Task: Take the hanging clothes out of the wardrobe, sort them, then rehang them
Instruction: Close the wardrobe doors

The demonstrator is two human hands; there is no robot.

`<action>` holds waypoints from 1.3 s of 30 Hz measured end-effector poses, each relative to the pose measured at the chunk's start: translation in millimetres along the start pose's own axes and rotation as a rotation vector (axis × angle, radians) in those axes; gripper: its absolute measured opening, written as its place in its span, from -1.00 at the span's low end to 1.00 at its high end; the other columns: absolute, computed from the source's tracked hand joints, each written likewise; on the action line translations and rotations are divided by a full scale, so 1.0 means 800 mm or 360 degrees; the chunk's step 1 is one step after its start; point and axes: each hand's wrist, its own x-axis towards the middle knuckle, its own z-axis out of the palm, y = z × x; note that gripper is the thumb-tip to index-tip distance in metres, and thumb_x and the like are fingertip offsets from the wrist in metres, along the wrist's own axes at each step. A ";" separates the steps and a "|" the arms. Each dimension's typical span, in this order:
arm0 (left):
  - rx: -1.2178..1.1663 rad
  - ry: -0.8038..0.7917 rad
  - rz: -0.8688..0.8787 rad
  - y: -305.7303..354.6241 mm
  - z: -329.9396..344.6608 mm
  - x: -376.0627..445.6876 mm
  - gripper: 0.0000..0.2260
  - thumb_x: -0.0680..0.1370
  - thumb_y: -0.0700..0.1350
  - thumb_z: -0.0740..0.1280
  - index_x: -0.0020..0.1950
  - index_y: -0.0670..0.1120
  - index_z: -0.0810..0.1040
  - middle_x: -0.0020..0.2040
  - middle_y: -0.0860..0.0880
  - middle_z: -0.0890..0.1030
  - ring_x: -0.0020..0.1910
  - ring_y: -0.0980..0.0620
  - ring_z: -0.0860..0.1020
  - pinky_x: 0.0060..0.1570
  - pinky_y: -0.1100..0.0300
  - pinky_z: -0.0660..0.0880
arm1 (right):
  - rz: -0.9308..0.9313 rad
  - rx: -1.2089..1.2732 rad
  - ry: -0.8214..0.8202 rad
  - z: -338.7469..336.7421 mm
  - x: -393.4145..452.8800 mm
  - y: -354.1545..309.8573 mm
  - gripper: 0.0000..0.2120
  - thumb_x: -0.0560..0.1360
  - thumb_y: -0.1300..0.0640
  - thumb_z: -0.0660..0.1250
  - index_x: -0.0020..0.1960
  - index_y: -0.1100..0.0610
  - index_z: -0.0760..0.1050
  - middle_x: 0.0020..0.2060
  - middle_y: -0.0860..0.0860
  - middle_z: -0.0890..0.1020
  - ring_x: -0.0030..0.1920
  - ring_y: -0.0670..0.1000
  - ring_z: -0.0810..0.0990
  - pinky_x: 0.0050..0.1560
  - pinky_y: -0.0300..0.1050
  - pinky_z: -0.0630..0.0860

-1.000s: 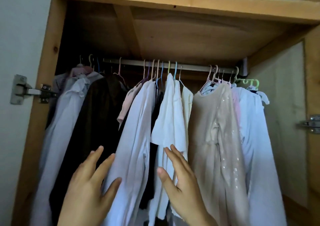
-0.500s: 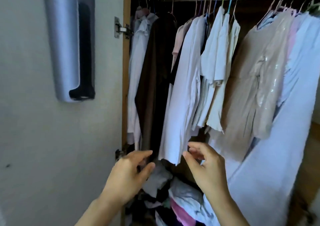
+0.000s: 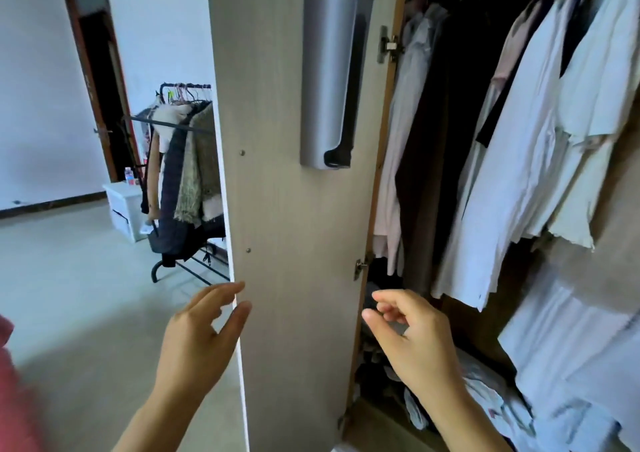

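1. Nearest us, our left hand (image 3: 197, 340) is raised at the free edge of the open pale wood-grain wardrobe door (image 3: 294, 230). Its fingers are straight and slightly spread, thumb apart from them on the door's inner side; whether any fingertip touches the edge, we cannot tell. It holds nothing.
2. Our right hand (image 3: 412, 340) is lifted in front of the door's hinged side, fingers loosely curled, thumb near the index finger, nothing held between them.
3. Below the right hand, a jumbled heap of loose garments (image 3: 485, 396) lies on the wardrobe floor.
4. On the door's inner face is mounted a tall grey curved metal holder (image 3: 329, 74) with a dark slot.
5. Inside the wardrobe the hanging clothes (image 3: 519, 160) are on hangers: pale shirts at the left, a dark brown garment beside them, white shirts further right. The rail itself is out of view.
6. Past the door edge, well apart, a black freestanding garment rack (image 3: 183, 174) carries coats, with a white plastic drawer box (image 3: 123, 205) just beside it, against a white wall.
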 end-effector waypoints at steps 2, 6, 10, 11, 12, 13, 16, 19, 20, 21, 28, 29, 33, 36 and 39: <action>-0.0035 -0.0007 -0.0101 -0.015 -0.009 0.021 -0.59 0.48 -0.12 0.41 0.32 0.02 0.48 0.09 0.10 0.53 0.02 0.04 0.55 -0.05 0.17 0.47 | -0.0024 0.0025 -0.0017 0.022 0.001 -0.014 -0.73 0.34 -0.05 0.37 -0.02 0.05 0.61 -0.23 -0.16 0.58 -0.15 -0.11 0.55 -0.19 -0.24 0.52; -0.0266 -0.0371 -0.0195 -0.030 0.002 0.071 -0.33 0.52 -0.10 0.36 0.53 0.05 0.08 0.31 0.18 0.32 0.29 0.19 0.34 0.23 0.20 0.32 | -0.0004 0.0030 -0.0008 0.052 -0.003 -0.029 -0.77 0.34 -0.03 0.39 -0.04 0.01 0.60 -0.23 -0.16 0.58 -0.13 -0.13 0.55 -0.17 -0.35 0.46; -0.0385 -0.0341 -0.0182 -0.044 0.017 0.093 -0.34 0.50 -0.10 0.39 0.52 0.02 0.14 0.27 0.14 0.42 0.25 0.16 0.42 0.17 0.19 0.33 | 0.0093 -0.0052 0.0061 0.059 -0.007 -0.032 -0.80 0.37 0.05 0.48 -0.01 -0.01 0.60 -0.20 -0.21 0.58 -0.06 -0.19 0.53 -0.12 -0.41 0.46; -0.0462 -0.0312 -0.0207 -0.047 0.016 0.096 -0.36 0.50 -0.08 0.38 0.51 0.01 0.16 0.24 0.10 0.46 0.22 0.12 0.46 0.13 0.17 0.34 | 0.0116 -0.0103 0.0079 0.058 -0.010 -0.031 -0.78 0.36 0.08 0.50 0.00 -0.02 0.61 -0.20 -0.21 0.58 -0.04 -0.19 0.53 -0.11 -0.40 0.48; -0.0560 -0.0292 -0.0230 -0.051 0.015 0.101 -0.39 0.52 -0.08 0.35 0.51 0.01 0.17 0.20 0.07 0.50 0.18 0.08 0.49 0.10 0.17 0.34 | 0.0141 -0.0148 0.0088 0.058 -0.013 -0.031 -0.76 0.35 0.09 0.51 0.00 -0.01 0.61 -0.20 -0.21 0.58 -0.04 -0.19 0.54 -0.11 -0.38 0.49; -0.0652 -0.0296 -0.0241 -0.052 0.013 0.106 -0.43 0.53 -0.08 0.33 0.50 0.01 0.20 0.16 0.04 0.54 0.14 0.05 0.51 0.07 0.17 0.33 | 0.0172 -0.0187 0.0113 0.058 -0.018 -0.030 -0.75 0.34 0.09 0.51 0.01 0.00 0.61 -0.19 -0.20 0.59 -0.06 -0.17 0.55 -0.12 -0.36 0.51; -0.0806 -0.0325 -0.0220 -0.050 0.011 0.117 -0.52 0.56 -0.10 0.28 0.47 0.01 0.25 -0.01 -0.02 0.61 0.04 -0.03 0.56 0.08 0.08 0.39 | 0.0262 -0.0265 0.0156 0.061 -0.029 -0.038 -0.72 0.37 0.04 0.49 0.06 -0.01 0.59 -0.16 -0.20 0.58 -0.10 -0.14 0.57 -0.09 -0.32 0.53; -0.0870 -0.0392 -0.0161 -0.034 0.014 0.110 -0.53 0.56 -0.14 0.30 0.46 0.01 0.28 -0.22 0.02 0.65 -0.11 0.02 0.60 0.12 0.07 0.46 | 0.0339 -0.0280 0.0104 0.067 -0.036 -0.052 -0.67 0.39 -0.06 0.44 0.14 -0.03 0.56 -0.09 -0.19 0.57 -0.05 -0.15 0.55 -0.01 -0.27 0.52; -0.0909 -0.0443 -0.0126 -0.027 0.017 0.105 -0.52 0.56 -0.16 0.30 0.45 0.05 0.27 -0.24 0.03 0.66 -0.17 0.05 0.61 0.06 0.14 0.47 | 0.0351 -0.0289 0.0106 0.068 -0.038 -0.056 -0.62 0.38 -0.14 0.40 0.14 -0.03 0.55 -0.08 -0.19 0.57 -0.04 -0.16 0.54 -0.01 -0.29 0.50; -0.0956 -0.0501 -0.0090 -0.018 0.020 0.099 -0.50 0.56 -0.17 0.30 0.44 0.10 0.23 -0.24 0.04 0.67 -0.21 0.08 0.61 -0.01 0.22 0.46 | 0.0365 -0.0289 0.0104 0.068 -0.039 -0.060 -0.58 0.36 -0.20 0.36 0.15 -0.04 0.54 -0.07 -0.20 0.56 -0.03 -0.18 0.54 -0.01 -0.33 0.48; -0.1052 -0.0954 0.0257 0.044 0.051 0.068 -0.54 0.54 -0.12 0.32 0.32 0.26 0.27 -0.29 0.03 0.65 -0.23 0.12 0.61 -0.17 0.50 0.43 | 0.0643 -0.0257 0.0095 0.051 -0.043 -0.059 -0.44 0.28 -0.37 0.32 0.21 -0.16 0.45 0.08 -0.28 0.53 0.11 -0.24 0.48 0.13 -0.26 0.45; -0.1053 -0.0913 0.0257 0.048 0.060 0.070 -0.57 0.52 -0.14 0.34 0.29 0.24 0.35 -0.28 0.03 0.63 -0.24 0.11 0.60 -0.15 0.45 0.47 | 0.0698 -0.0228 0.0140 0.049 -0.042 -0.055 -0.53 0.30 -0.33 0.34 0.17 -0.24 0.43 0.05 -0.28 0.55 0.09 -0.23 0.50 0.12 -0.24 0.47; -0.1088 -0.1066 0.0330 0.082 0.107 0.077 -0.67 0.45 0.00 0.37 0.19 0.23 0.46 0.03 0.18 0.58 -0.02 0.25 0.55 -0.07 0.43 0.45 | 0.0848 -0.0367 0.0364 0.017 -0.040 -0.022 -0.81 0.50 0.05 0.34 -0.03 -0.25 0.43 -0.18 -0.28 0.61 -0.07 -0.29 0.55 0.00 -0.28 0.49; -0.1106 -0.1325 0.0529 0.129 0.134 0.071 -0.69 0.42 0.11 0.31 0.16 0.25 0.48 0.00 0.27 0.60 0.01 0.28 0.54 -0.03 0.46 0.42 | 0.0938 -0.0471 0.0447 -0.006 -0.038 0.012 -0.90 0.52 0.04 0.32 0.03 -0.06 0.53 -0.24 -0.19 0.64 -0.16 -0.18 0.60 -0.04 -0.16 0.53; -0.1194 -0.1377 0.0495 0.168 0.169 0.065 -0.83 0.53 -0.09 0.34 -0.01 0.20 0.52 -0.14 0.08 0.65 -0.14 0.14 0.59 -0.16 0.38 0.49 | 0.0939 -0.0568 0.0489 -0.023 -0.030 0.042 -0.86 0.55 0.02 0.25 0.09 -0.03 0.52 -0.24 -0.15 0.61 -0.16 -0.11 0.59 -0.09 -0.22 0.47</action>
